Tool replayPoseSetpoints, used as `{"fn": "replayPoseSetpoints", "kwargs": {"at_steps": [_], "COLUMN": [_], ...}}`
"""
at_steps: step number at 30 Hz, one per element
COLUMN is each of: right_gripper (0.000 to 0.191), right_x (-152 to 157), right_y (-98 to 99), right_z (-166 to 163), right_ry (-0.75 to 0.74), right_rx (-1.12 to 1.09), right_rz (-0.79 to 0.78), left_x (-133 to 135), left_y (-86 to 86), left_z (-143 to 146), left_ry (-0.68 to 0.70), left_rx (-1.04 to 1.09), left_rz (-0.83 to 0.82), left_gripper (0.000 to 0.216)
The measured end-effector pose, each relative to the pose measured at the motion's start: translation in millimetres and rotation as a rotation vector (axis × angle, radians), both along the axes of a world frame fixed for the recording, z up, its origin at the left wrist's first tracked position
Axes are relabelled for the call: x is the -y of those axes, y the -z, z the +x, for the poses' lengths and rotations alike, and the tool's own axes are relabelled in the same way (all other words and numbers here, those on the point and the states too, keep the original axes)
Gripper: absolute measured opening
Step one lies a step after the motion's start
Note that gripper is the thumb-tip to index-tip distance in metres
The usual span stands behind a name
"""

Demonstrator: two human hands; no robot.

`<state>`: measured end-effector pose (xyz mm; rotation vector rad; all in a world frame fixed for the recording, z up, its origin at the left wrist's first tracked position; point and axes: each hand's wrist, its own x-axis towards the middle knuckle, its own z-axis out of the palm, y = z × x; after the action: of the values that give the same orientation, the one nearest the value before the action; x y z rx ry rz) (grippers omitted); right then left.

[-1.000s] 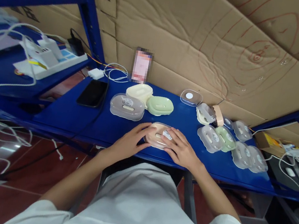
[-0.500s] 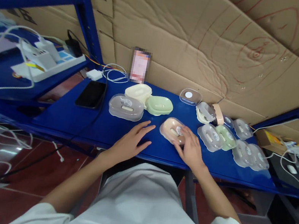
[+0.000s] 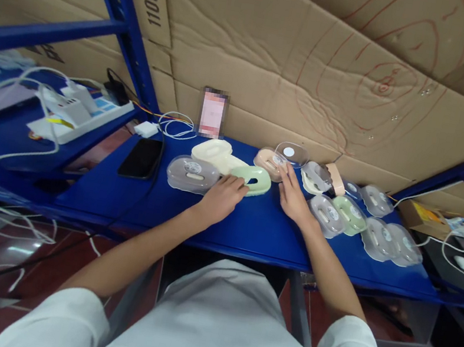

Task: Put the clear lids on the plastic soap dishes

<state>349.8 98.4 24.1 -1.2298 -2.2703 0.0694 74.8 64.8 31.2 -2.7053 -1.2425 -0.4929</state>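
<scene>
Soap boxes lie on a blue shelf [image 3: 206, 217]. My left hand [image 3: 222, 197] reaches to the green soap box [image 3: 253, 179], its fingertips touching the box's near edge, fingers loosely apart. My right hand [image 3: 293, 195] is stretched out flat, its fingertips against the peach soap box with a clear lid [image 3: 270, 160], which sits far back beside a loose clear lid [image 3: 290, 153]. A cream soap box [image 3: 213, 151] and a grey-lidded box [image 3: 191, 172] lie left of the green one.
Several more clear-lidded soap boxes [image 3: 359, 217] crowd the shelf's right side. A black phone [image 3: 141, 157] lies at the left, with a white charger and cable [image 3: 164, 124] behind. A power strip [image 3: 77, 107] sits on the left shelf. Cardboard [image 3: 305, 61] forms the back wall.
My right hand has pushed the peach soap box from the shelf's front edge to the far back. My left hand left it and moved forward to the green box.
</scene>
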Motion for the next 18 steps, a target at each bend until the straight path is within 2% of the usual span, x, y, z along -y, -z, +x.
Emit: {"fn": "replayPoseSetpoints", "kwargs": {"at_steps": [4, 6, 9, 11, 14, 18], "right_gripper": [0.050, 0.046, 0.045, 0.046, 0.045, 0.041], "right_x": [21, 29, 26, 14, -5, -6], "right_y": [-0.2, -0.7, -1.1, -0.6, 1.0, 3.4], "right_z": [0, -3, -17, -32, -53, -52], "right_ry": [-0.185, -0.223, -0.247, -0.270, -0.307, -0.301], "right_rx": [-0.007, 0.000, 0.026, 0.059, 0.101, 0.142], "right_rz": [-0.036, -0.053, -0.061, -0.071, -0.095, -0.101], "left_x": [42, 63, 83, 88, 89, 88], "left_y": [8.2, 13.6, 22.9, 29.2, 36.0, 39.5], "left_z": [-10, -18, -33, -43, -52, -58], "left_ry": [0.125, 0.178, 0.171, 0.134, 0.097, 0.075], "left_rx": [0.012, 0.084, 0.205, 0.275, 0.355, 0.446], "left_rz": [0.014, 0.015, 0.005, 0.009, 0.022, 0.038], "left_gripper": [0.034, 0.032, 0.019, 0.014, 0.017, 0.016]}}
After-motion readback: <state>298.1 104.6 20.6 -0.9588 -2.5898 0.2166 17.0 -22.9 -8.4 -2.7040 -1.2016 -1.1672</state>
